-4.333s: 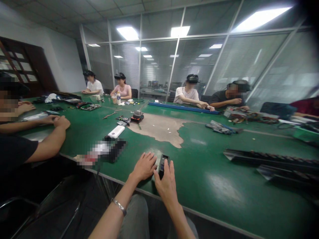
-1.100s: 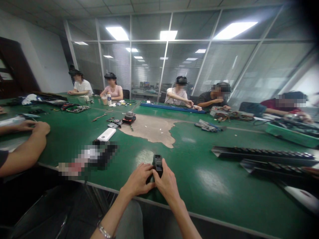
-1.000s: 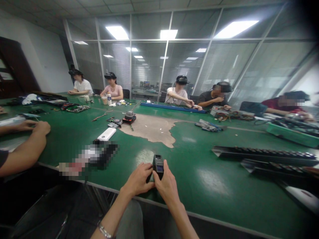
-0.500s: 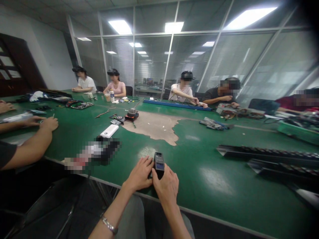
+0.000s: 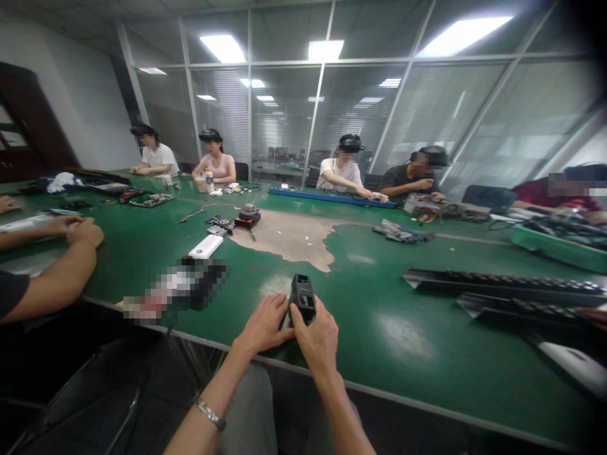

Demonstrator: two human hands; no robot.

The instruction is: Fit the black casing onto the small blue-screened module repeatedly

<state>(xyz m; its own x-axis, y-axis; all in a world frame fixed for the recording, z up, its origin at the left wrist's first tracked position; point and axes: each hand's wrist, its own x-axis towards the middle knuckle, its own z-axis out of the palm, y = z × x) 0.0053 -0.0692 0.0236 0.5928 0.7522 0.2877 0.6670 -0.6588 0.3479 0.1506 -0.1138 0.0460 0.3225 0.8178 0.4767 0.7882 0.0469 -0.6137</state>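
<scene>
Green table [image 5: 379,360] edge runs close by. Left hand [image 5: 263,321] and right hand [image 5: 317,341] are clamped on a black handheld device [image 5: 302,298]; a slip could drop it over.

the small handheld device [image 5: 302,299] is over the workbench [image 5: 379,373] near its front edge, between the person's left hand [image 5: 263,323] and right hand [image 5: 317,338]. from there, a blurred object [image 5: 175,291] lies at nine o'clock, a power bank [image 5: 205,246] at ten, a worn patch [image 5: 284,237] of the bench top at twelve, two long toothed bars [image 5: 502,282] at three, and a tray [image 5: 554,248] behind them at two.
</scene>
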